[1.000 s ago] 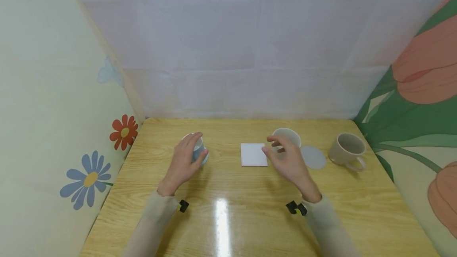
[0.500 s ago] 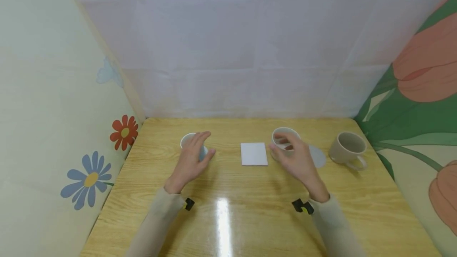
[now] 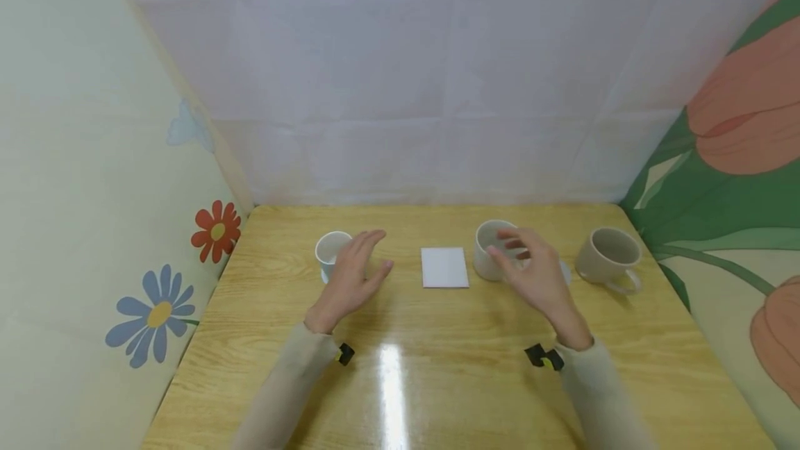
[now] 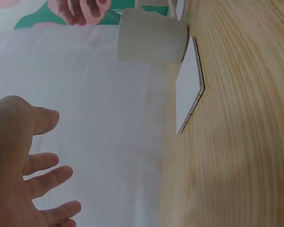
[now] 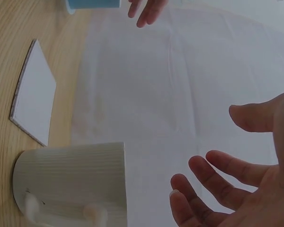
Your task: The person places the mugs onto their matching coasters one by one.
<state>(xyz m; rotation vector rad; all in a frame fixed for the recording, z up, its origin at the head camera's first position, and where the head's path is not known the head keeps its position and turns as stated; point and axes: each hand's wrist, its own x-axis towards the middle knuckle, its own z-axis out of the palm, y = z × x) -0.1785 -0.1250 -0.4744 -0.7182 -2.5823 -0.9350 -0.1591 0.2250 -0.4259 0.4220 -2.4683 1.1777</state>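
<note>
In the head view my left hand [image 3: 350, 280] is raised just in front and to the right of a small light-blue cup [image 3: 332, 247], covering part of it. Its fingers are spread and hold nothing, as the left wrist view also shows. My right hand [image 3: 536, 275] hovers before a ribbed off-white mug [image 3: 486, 255], fingers loosely bent around nothing. The mug stands upright; its handle [image 4: 154, 6], on the right, is hidden by that hand in the head view. Between the hands lies a white square coaster [image 3: 444, 268], flat on the table.
A beige mug [image 3: 603, 259] stands farther right on the wooden table [image 3: 450, 373], handle toward the front right. A round grey coaster [image 3: 565, 272] lies left of it, mostly behind my right hand. A white cloth [image 3: 375, 75] hangs behind the table.
Both hands have drifted to the right, uncovering more of the light-blue cup and the off-white mug. The round grey coaster is now mostly covered. The cups and coasters stay in place.
</note>
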